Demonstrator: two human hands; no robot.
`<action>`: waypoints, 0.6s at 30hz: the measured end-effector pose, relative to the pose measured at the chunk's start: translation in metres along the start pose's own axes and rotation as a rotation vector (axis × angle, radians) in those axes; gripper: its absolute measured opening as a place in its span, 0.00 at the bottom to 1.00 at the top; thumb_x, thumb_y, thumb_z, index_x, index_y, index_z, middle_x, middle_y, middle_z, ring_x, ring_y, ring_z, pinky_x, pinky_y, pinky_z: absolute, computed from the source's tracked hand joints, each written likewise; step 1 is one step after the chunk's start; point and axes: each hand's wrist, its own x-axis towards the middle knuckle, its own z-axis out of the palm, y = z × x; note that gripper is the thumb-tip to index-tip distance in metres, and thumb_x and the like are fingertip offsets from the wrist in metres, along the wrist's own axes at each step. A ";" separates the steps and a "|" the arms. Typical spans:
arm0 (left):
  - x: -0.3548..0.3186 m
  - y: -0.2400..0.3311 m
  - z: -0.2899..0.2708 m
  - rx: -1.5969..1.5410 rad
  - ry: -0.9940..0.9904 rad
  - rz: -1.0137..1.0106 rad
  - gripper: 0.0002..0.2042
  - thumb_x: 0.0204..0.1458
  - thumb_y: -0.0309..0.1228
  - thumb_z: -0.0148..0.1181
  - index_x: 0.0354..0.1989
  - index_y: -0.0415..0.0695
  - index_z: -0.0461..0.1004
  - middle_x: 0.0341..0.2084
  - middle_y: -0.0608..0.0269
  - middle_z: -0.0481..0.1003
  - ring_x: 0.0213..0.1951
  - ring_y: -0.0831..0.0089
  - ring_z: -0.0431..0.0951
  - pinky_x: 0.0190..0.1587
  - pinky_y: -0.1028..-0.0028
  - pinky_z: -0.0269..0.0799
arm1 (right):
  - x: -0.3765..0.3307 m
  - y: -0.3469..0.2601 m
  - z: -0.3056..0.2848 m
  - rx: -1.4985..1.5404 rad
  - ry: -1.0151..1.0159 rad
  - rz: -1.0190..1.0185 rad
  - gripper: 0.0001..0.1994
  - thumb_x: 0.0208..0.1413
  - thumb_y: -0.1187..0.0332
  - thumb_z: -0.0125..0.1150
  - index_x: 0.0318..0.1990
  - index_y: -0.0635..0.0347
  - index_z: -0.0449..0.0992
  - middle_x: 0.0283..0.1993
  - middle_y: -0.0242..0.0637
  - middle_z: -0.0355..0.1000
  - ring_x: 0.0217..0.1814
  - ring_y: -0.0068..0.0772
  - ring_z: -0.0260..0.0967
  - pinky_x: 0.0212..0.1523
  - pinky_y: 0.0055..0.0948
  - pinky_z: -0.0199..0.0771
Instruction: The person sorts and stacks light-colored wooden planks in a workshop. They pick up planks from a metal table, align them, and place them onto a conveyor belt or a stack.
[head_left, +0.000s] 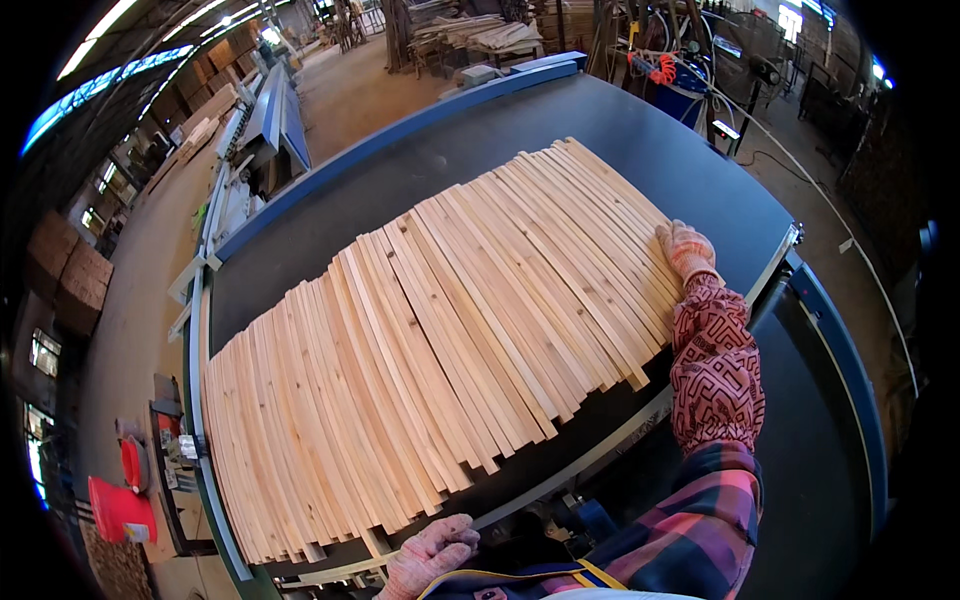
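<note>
Many pale wooden strips (440, 320) lie side by side in a wide slanting row on a dark belt table (640, 130). Their near ends are uneven. My right hand (687, 250), in a pinkish knit glove, rests against the outer strip at the row's right end, fingers laid over its edge and not wrapped around it. At the table's near edge my left hand (432, 558), gloved alike, has its fingers curled in; its palm is hidden. Just left of it one strip end (375, 541) sticks out past the others.
A blue rail (400, 150) runs along the table's far side. Beyond the right edge lies a lower dark surface (800, 420) with a blue frame. A red container (122, 510) stands at the left. Timber piles (480, 35) and a coiled red hose (662, 70) are at the back.
</note>
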 end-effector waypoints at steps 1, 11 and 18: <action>-0.001 0.000 0.001 0.013 0.006 -0.001 0.25 0.57 0.31 0.63 0.61 0.36 0.66 0.46 0.58 0.78 0.52 0.70 0.75 0.59 0.68 0.68 | -0.002 -0.003 0.000 0.047 0.010 -0.058 0.33 0.62 0.38 0.40 0.62 0.57 0.66 0.63 0.46 0.69 0.64 0.48 0.68 0.60 0.50 0.69; -0.026 -0.023 -0.013 0.163 0.037 0.180 0.23 0.61 0.31 0.59 0.62 0.37 0.65 0.51 0.57 0.76 0.53 0.73 0.75 0.56 0.73 0.71 | 0.049 0.032 0.052 -0.432 0.137 -0.394 0.24 0.69 0.52 0.34 0.66 0.45 0.65 0.74 0.42 0.53 0.73 0.43 0.56 0.71 0.37 0.58; -0.095 -0.056 -0.020 0.264 0.219 0.237 0.25 0.61 0.37 0.59 0.64 0.40 0.64 0.49 0.57 0.77 0.53 0.71 0.75 0.58 0.72 0.69 | 0.022 -0.044 0.007 -0.082 0.195 -0.206 0.42 0.60 0.32 0.39 0.70 0.57 0.60 0.63 0.55 0.67 0.67 0.53 0.63 0.64 0.44 0.63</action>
